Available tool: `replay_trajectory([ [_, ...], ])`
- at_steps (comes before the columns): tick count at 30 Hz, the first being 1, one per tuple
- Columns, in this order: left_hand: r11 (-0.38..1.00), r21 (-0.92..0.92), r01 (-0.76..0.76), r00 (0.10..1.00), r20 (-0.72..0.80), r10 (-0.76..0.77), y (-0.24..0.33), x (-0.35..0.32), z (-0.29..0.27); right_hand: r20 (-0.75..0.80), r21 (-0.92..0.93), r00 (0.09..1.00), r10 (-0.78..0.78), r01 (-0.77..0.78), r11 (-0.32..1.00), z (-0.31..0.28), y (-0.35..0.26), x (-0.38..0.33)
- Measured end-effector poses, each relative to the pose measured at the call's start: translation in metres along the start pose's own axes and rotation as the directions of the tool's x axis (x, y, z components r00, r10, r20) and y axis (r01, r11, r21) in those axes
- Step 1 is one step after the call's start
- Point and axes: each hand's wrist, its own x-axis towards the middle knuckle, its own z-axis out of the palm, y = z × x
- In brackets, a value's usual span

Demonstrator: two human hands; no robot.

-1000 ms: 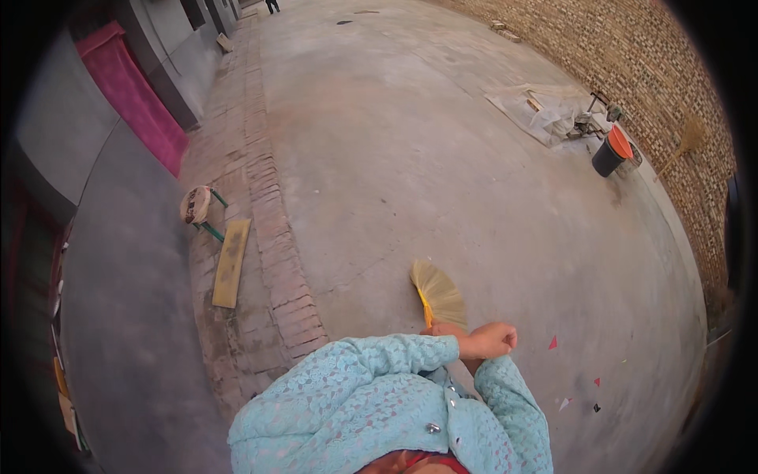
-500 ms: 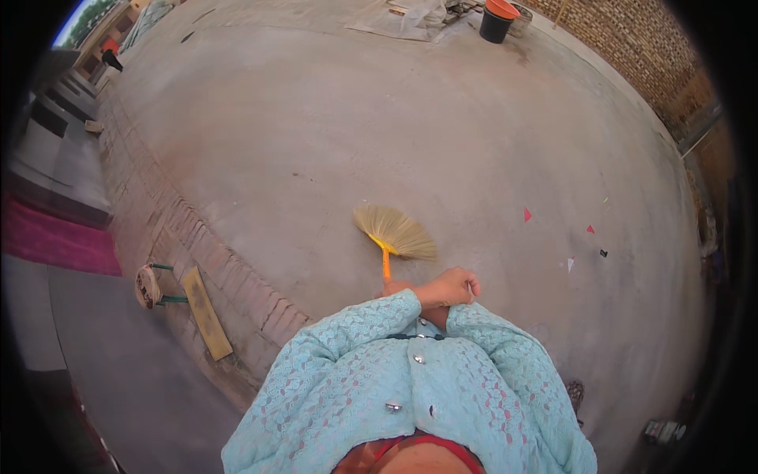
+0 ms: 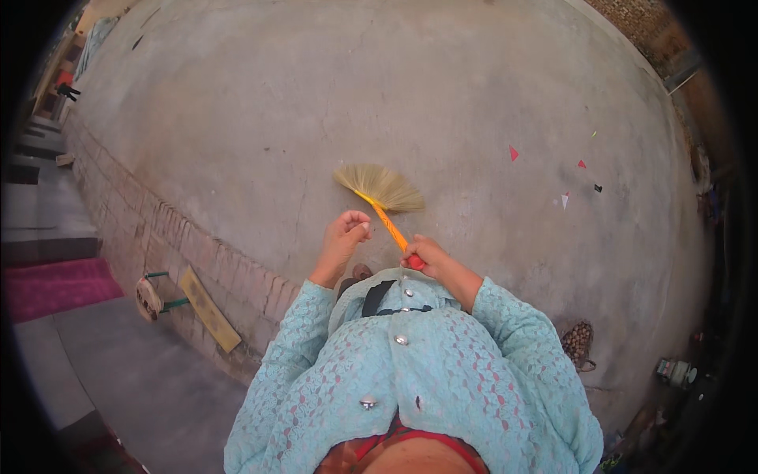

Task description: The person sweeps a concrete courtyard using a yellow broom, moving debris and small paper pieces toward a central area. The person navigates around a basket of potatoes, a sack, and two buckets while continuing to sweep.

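On the grey concrete yard floor [image 3: 442, 87], a short grass broom with an orange plastic handle [image 3: 384, 197] lies low, bristles fanned on the ground ahead. Right hand [image 3: 425, 254] fingers wrapped tight round the handle's red butt end. Left hand [image 3: 345, 237] raised beside the handle, fingers loosely curled, seemingly gripping nothing, though the view is small. Small red and white paper scraps [image 3: 513, 153] dot the floor well to the right: unswept. Sweeping looks barely half done.

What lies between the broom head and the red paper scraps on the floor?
Bare concrete floor only, in the head view: nothing sits between the broom head and the nearest red scrap.
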Motion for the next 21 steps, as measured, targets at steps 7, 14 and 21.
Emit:
replay_trajectory([
  [7, 0.979, 0.067, 0.191, 0.964, -0.201, -0.174, -0.078, -0.027, -0.054, 0.229, 0.167, 0.932, 0.28, -0.321, 0.932, -0.017, 0.0, 0.034],
  [14, 0.924, 0.255, 0.287, 0.946, -0.226, -0.231, -0.169, -0.039, -0.088, 0.332, 0.49, 0.938, -0.103, -0.079, 0.868, -0.075, -0.041, -0.077],
  [21, 0.745, 0.275, 0.608, 0.776, -0.403, -0.486, -0.239, -0.055, -0.137, 0.079, 0.58, 0.928, -0.365, 0.255, 0.774, -0.123, -0.014, -0.16],
])
